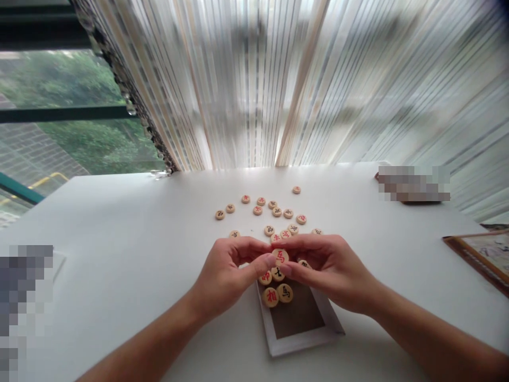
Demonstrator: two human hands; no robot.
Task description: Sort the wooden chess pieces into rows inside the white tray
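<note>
Between the fingertips of my left hand [234, 270] and my right hand [330, 265] is a round wooden Chinese chess piece [280, 257] with a red character, facing up. Both hands are closed on it, thumbs at its near edge. Beneath them lies a shallow white-rimmed box [294, 344] with a brown inside. A red-marked piece [271, 297] and a black-marked piece [285, 293] sit side by side in it. Just behind these are another red piece [265, 277] and a black piece [278, 274], partly covered by my fingers. The far part of the box is hidden.
Several chess pieces [277, 211] lie scattered on the white table [159, 223] beyond my hands; one piece [296, 190] is farthest back. A brown-edged framed object [483, 260] stands at right. Blurred-out objects are at left and back right. A string curtain [238, 95] hangs behind the table.
</note>
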